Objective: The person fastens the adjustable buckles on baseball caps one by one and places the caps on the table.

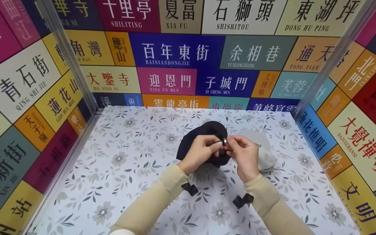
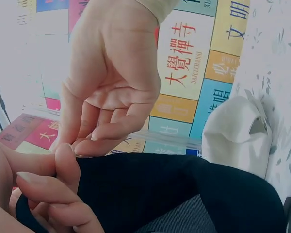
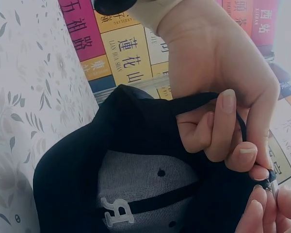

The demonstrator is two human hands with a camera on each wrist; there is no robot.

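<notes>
A black cap (image 1: 185, 143) is held up off the table, its inside showing a light mesh lining and a white letter patch (image 3: 117, 212) in the right wrist view. My left hand (image 1: 201, 150) grips the cap's back strap (image 3: 196, 103), which loops round its fingers. Opposite it, my right hand (image 1: 246, 155) pinches the strap's end at a small shiny metal buckle (image 3: 271, 183). The fingertips of both hands meet there. How the strap runs through the buckle is hidden by the fingers. Behind the right hand lies a whitish cap (image 1: 267, 160) on the table.
The table (image 1: 142, 182) wears a white cloth with grey flowers and leaves. Colourful panels with street names (image 1: 175, 50) stand round its back and sides. A small black device hangs from each wrist, such as the left wrist mount (image 1: 190, 189).
</notes>
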